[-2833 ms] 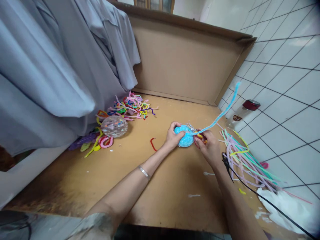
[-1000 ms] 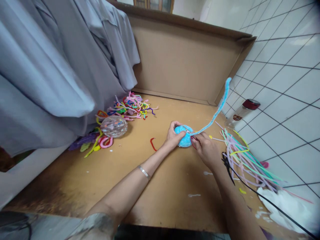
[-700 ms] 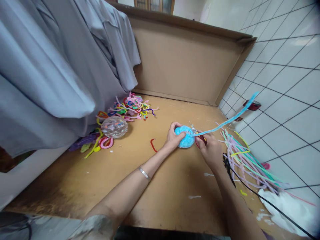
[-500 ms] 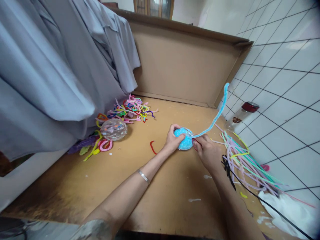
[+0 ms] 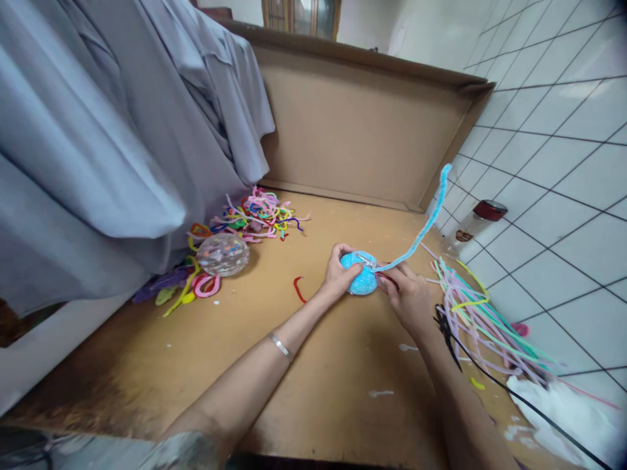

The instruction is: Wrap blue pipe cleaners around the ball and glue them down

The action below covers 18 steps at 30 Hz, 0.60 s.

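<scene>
A round blue fuzzy ball (image 5: 363, 281) sits between my hands over the wooden table. My left hand (image 5: 339, 271) wraps round its left side, with the thumb on top. At the ball's right edge my right hand (image 5: 402, 289) is closed, its fingers round something dark red and thin that is mostly hidden, perhaps a tool handle. A blue pipe cleaner (image 5: 425, 230) runs from the top of the ball up to the right, its far end free.
Colourful pipe cleaner pieces (image 5: 262, 212) and a clear faceted ball (image 5: 223, 254) lie at the left. A short red piece (image 5: 298, 288) is nearer. Long pipe cleaners (image 5: 470, 313), a black cable (image 5: 519, 385), a red-capped jar (image 5: 467, 228) and white tissue (image 5: 563, 411) are at the right.
The fingers of my right hand have shifted slightly at the ball's edge, and the free end of the blue pipe cleaner has moved a little to the right. My left hand keeps its hold.
</scene>
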Tool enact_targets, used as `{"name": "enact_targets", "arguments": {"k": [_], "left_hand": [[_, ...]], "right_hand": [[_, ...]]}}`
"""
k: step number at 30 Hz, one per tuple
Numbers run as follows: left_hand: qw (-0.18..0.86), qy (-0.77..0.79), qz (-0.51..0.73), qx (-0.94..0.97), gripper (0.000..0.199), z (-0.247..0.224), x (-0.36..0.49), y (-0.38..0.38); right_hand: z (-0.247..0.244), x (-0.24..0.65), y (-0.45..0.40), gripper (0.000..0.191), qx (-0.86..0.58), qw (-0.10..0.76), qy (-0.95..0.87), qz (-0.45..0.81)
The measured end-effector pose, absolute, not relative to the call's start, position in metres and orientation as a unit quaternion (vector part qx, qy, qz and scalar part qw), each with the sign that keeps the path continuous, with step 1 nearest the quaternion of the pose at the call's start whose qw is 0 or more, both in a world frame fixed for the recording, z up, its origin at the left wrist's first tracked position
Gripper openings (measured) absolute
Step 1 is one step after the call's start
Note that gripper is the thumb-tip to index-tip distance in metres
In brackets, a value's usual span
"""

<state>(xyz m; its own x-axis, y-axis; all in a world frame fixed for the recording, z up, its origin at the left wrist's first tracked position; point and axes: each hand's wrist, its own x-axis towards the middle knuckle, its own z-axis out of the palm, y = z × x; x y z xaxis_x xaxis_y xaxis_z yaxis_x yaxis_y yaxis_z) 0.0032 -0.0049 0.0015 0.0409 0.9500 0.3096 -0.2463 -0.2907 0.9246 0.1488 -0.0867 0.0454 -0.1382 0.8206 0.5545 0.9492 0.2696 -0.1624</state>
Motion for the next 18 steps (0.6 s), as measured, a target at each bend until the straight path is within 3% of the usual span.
{"name": "enact_targets", "arguments": {"k": [5,11,18], "left_hand": [[0.494,0.332,0.61,0.523,0.034,0.001,0.004,-0.005],[0.485,0.339,0.608,0.53,0.034,0.003,0.004,-0.005],[0.467,0.364,0.593,0.546,0.031,0.004,0.001,-0.006]], "right_hand": [[0.047,0.147,-0.087,0.024,-0.587,0.218,-0.752,-0.204],[0.049,0.138,-0.089,0.025,-0.614,0.193,-0.744,-0.178],[0.042,0.147,-0.085,0.031,-0.674,0.339,-0.652,-0.074]]}}
